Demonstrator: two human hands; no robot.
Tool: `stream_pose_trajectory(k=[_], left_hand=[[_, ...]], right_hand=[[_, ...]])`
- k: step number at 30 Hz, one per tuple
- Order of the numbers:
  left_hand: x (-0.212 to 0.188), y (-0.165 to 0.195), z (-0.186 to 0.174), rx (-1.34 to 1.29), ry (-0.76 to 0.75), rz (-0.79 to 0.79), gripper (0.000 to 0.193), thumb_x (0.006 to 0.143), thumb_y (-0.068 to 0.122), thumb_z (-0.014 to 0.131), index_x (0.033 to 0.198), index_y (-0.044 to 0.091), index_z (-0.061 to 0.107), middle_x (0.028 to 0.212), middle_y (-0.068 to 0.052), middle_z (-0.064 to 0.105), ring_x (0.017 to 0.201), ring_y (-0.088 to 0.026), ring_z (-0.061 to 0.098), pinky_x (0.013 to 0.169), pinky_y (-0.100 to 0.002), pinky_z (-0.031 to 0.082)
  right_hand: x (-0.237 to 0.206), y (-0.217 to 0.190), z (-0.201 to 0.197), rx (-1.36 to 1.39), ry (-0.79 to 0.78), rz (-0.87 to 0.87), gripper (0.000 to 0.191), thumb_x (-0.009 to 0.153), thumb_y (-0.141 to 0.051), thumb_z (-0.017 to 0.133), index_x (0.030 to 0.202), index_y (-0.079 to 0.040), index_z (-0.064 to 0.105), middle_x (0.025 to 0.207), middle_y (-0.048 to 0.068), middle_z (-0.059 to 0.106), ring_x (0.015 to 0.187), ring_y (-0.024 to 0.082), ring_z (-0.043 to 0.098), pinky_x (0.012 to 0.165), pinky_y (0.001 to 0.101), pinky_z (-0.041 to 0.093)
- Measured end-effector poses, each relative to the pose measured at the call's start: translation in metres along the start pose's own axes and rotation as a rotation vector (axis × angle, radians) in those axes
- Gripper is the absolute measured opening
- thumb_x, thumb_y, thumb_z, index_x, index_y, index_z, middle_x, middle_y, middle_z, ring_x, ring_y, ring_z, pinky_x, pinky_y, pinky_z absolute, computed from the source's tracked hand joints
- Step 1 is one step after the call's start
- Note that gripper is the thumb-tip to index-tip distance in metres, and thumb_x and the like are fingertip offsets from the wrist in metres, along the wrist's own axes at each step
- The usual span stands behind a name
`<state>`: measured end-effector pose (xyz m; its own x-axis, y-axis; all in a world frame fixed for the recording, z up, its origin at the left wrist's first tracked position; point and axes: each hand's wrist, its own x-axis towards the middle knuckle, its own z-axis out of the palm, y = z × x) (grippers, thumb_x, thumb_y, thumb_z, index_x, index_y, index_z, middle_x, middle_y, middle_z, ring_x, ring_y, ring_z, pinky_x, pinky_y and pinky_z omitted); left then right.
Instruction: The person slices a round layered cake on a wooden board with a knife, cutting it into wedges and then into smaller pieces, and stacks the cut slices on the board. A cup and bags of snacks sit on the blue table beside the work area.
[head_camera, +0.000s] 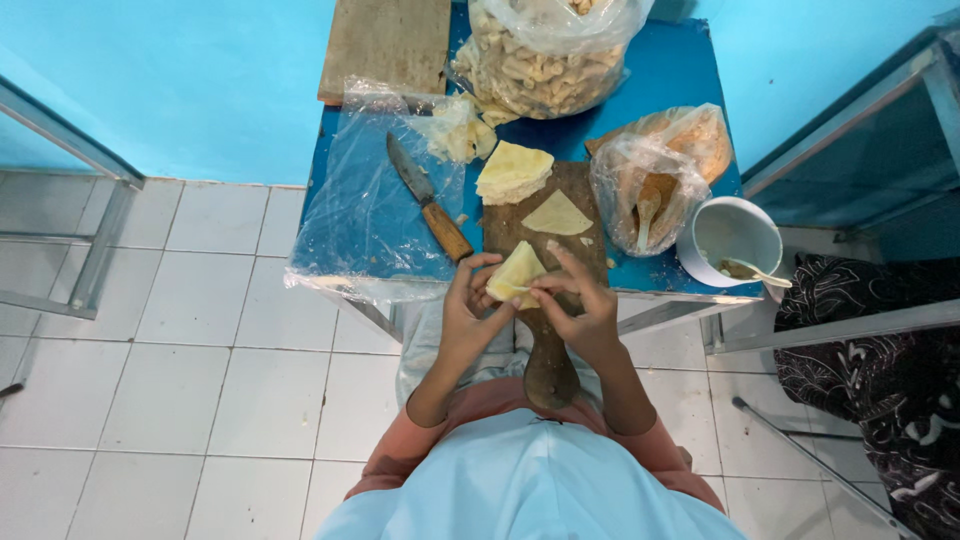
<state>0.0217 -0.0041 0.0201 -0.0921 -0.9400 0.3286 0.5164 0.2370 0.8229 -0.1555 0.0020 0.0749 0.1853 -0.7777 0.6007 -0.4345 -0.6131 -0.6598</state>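
Both hands pinched on same thing: left hand (468, 305) fingers curled round the lower-left edge of the folded wrapper (515, 274), right hand (583, 300) thumb + forefinger nipped on its right edge/lower corner. Neither hand slack, both gripping.

Wrapper = pale yellow dough triangle, held just above the near end of the wooden board (545, 230), between the two hands. Long axis runs approx 7 → 1 o'clock, apex pointing to 1. Right fingertips sit at its 4 o'clock, left at its 8. Roughly equal reach, left has more wrap-around contact.

Outward: flat single triangle (558, 214) on board at 12, stack of wrappers (512, 172) at 11–12. Knife (428, 198) at 10, on plastic sheet (350, 215). White bowl w/ spoon (730, 240) at 3, well apart. Bag of filling (655, 180) at 2.
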Motion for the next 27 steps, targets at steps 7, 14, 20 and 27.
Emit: stream_pose_trajectory(k=[7,14,20,27], left_hand=[[-0.002,-0.002,-0.002,0.036,0.061,-0.007,0.054,0.091,-0.014,0.065,0.140,0.000,0.045,0.123,-0.015,0.068,0.112,-0.015,0.067,0.092,-0.027,0.056],[-0.001,0.006,-0.014,-0.032,0.088,-0.043,0.054,0.090,-0.013,0.064,0.139,-0.001,0.046,0.121,-0.017,0.069,0.105,-0.015,0.070,0.086,-0.026,0.057],[-0.002,0.009,-0.015,-0.003,0.094,-0.043,0.053,0.090,-0.013,0.064,0.138,0.000,0.047,0.121,-0.017,0.069,0.103,-0.016,0.071,0.083,-0.026,0.057],[-0.002,0.009,-0.016,-0.054,0.087,-0.037,0.053,0.091,-0.014,0.063,0.139,0.000,0.045,0.122,-0.017,0.068,0.107,-0.016,0.070,0.087,-0.026,0.057]], right_hand=[[0.002,0.038,-0.005,0.645,0.247,0.375,0.064,0.092,0.009,0.070,0.153,0.004,0.052,0.106,0.008,0.069,0.094,0.011,0.067,0.083,0.0245,0.055],[0.059,0.050,-0.036,0.175,0.394,0.095,0.054,0.099,0.001,0.070,0.149,-0.004,0.051,0.127,0.009,0.070,0.105,0.012,0.070,0.090,0.0282,0.059],[0.066,0.034,-0.020,-0.499,0.016,-0.212,0.059,0.087,0.000,0.076,0.142,-0.008,0.057,0.090,0.004,0.075,0.091,0.025,0.073,0.105,0.0573,0.043],[0.051,0.041,-0.010,-0.363,0.031,-0.031,0.060,0.089,-0.003,0.078,0.145,-0.010,0.057,0.101,0.010,0.075,0.093,0.029,0.073,0.082,0.0386,0.058]])
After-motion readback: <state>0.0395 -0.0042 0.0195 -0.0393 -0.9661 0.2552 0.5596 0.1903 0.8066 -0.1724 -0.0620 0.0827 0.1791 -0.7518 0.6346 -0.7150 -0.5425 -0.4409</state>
